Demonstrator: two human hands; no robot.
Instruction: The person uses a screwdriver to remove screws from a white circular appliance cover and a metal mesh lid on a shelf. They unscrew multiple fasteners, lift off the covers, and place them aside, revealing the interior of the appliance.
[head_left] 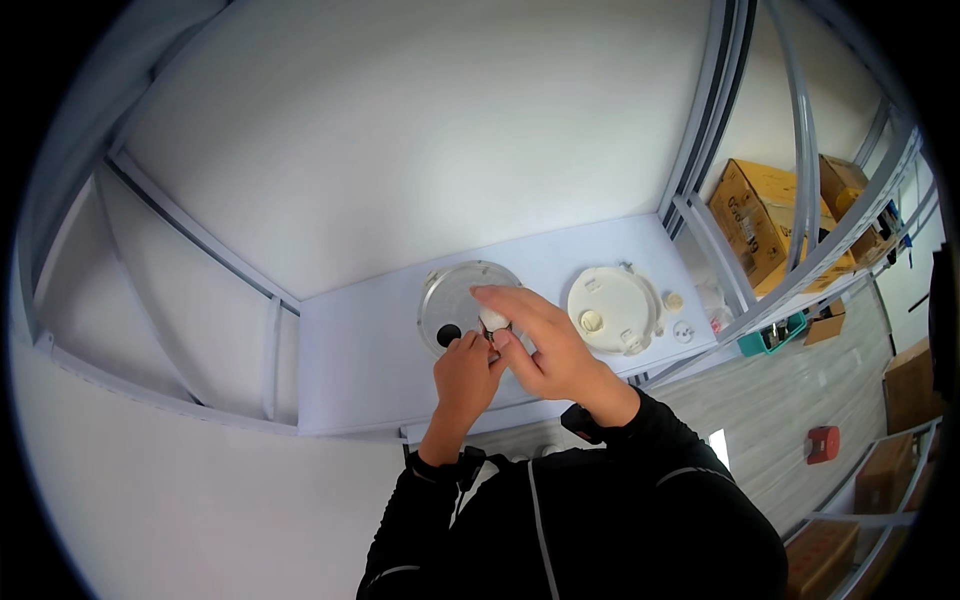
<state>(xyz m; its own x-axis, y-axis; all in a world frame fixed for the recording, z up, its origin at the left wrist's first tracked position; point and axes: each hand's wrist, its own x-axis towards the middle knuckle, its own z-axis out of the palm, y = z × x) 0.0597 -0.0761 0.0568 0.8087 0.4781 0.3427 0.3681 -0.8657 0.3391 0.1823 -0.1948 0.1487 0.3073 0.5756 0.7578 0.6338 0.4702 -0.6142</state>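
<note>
Both hands meet over the right part of a round grey disc-shaped housing [437, 300] on the bench. Between them is a small white rounded part [494, 318] with a darker lower end. My right hand [555, 350] curls around it, thumb below and fingers above. Close against its underside, my left hand [466, 378] pinches the lower end with the fingertips; the fingers hide the detail there. Beside my left fingers, a black round spot [448, 335] shows on the housing. To the right lies a white round base [625, 300] with a cream round piece [591, 321] on it.
On the pale bench [350, 370], a small cream cap [673, 300] and a small white disc [683, 331] sit right of the base. Metal frame posts [705, 110] border the bench. Cardboard boxes [765, 215], a teal bin [772, 336] and a red object [823, 444] are farther right.
</note>
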